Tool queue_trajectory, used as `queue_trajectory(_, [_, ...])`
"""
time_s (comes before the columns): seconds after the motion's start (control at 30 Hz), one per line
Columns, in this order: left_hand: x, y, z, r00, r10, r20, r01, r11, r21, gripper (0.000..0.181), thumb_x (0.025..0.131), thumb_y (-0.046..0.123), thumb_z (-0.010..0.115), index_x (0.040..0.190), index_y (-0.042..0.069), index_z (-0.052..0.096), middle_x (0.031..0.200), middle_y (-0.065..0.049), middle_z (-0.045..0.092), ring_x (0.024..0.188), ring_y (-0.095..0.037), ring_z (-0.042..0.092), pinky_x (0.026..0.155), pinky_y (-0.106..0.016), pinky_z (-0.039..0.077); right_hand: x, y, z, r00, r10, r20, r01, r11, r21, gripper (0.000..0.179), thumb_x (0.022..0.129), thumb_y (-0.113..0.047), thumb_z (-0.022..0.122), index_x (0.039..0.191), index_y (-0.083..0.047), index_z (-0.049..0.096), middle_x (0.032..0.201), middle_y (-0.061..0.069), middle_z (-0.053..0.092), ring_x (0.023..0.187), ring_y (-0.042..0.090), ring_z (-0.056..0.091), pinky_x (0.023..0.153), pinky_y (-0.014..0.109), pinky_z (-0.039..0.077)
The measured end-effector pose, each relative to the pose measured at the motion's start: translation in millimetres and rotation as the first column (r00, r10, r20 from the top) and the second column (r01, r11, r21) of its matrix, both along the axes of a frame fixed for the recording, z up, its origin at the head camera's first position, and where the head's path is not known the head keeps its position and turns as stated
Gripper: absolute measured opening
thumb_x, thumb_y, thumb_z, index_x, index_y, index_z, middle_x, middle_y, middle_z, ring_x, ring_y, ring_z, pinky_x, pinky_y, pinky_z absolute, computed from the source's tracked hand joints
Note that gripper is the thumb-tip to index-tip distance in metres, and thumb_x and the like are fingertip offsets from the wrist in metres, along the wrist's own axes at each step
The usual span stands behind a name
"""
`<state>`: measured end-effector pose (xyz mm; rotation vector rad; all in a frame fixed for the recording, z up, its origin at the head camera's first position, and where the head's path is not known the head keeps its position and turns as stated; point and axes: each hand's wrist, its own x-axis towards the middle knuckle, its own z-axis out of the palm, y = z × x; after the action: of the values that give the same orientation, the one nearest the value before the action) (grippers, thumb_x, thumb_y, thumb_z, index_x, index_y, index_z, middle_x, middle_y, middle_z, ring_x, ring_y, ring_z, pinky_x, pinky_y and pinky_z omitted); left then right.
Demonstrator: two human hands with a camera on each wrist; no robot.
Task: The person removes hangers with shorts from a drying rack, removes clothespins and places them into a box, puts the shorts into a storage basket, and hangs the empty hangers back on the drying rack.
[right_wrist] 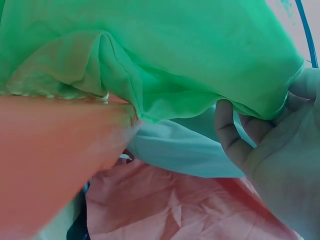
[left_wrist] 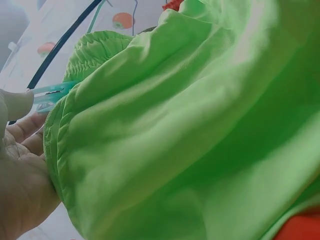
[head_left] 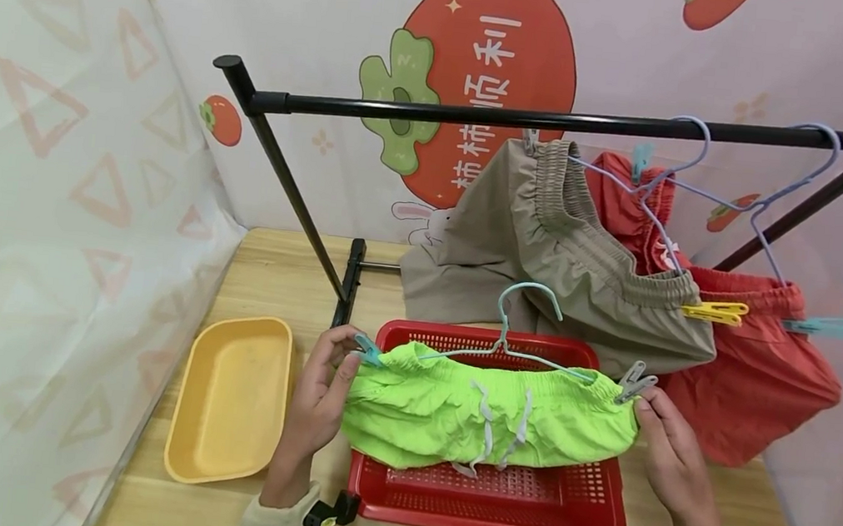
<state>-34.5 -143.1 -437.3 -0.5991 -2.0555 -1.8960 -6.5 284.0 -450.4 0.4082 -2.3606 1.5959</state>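
Observation:
Neon green shorts (head_left: 439, 407) with white drawstrings hang from a pale green hanger (head_left: 503, 337), held up over a red basket (head_left: 474, 522). A teal clothespin (head_left: 369, 350) grips the waistband at the left, and a grey clothespin (head_left: 633, 383) at the right. My left hand (head_left: 319, 396) pinches the handles of the teal clothespin between thumb and fingers; the left wrist view shows this clothespin (left_wrist: 52, 92) on the waistband's edge. With thumb and fingers, my right hand (head_left: 678, 465) holds the shorts' right edge beside the grey clothespin. In the right wrist view, fingertips (right_wrist: 225, 117) reach under the cloth (right_wrist: 200, 55).
A black rack bar (head_left: 420, 112) crosses above. Khaki shorts (head_left: 580, 252) and red shorts (head_left: 751, 367) hang on its right half from purple hangers, with a yellow clothespin (head_left: 716, 312) and a blue one (head_left: 825, 326). A yellow tray (head_left: 232, 401) stands left of the basket.

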Motion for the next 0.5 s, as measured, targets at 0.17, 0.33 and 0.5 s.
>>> queue_trajectory(0.17, [-0.5,1.2,-1.3,1.000,0.029,0.010,-0.030,0.998,0.051,0.023,0.107,-0.008,0.041,0.128,-0.014,0.048,0.108,-0.021,0.060,0.102,-0.021,0.061,0.091,-0.028,0.050,-0.1,-2.2,-0.3,0.999,-0.044,0.013,0.043,0.998,0.050,0.020,0.108,0.008,0.034,0.106,0.006,0.054,0.090,0.005,0.051,0.089,0.011,0.049,0.075,0.020,0.039])
queue_trajectory(0.33, [-1.5,3.2,-3.5,0.996,0.085,-0.005,-0.084,0.989,0.121,0.022,0.106,-0.009,0.040,0.126,-0.015,0.048,0.105,-0.018,0.063,0.099,-0.018,0.063,0.088,-0.027,0.052,-1.2,-2.8,-3.9,0.996,-0.086,-0.019,0.087,0.994,0.062,0.019,0.107,0.010,0.035,0.102,0.006,0.053,0.086,0.004,0.046,0.084,0.013,0.045,0.070,0.022,0.035])
queue_trajectory(0.5, [-1.4,4.9,-2.5,0.995,0.096,-0.016,-0.091,0.978,0.187,0.022,0.106,-0.010,0.040,0.125,-0.017,0.048,0.107,-0.011,0.067,0.101,-0.018,0.065,0.091,-0.029,0.052,-3.4,-1.5,-5.8,0.992,-0.116,-0.045,0.119,0.991,0.060,0.019,0.106,0.010,0.036,0.102,0.007,0.053,0.087,0.003,0.046,0.083,0.012,0.045,0.069,0.021,0.034])
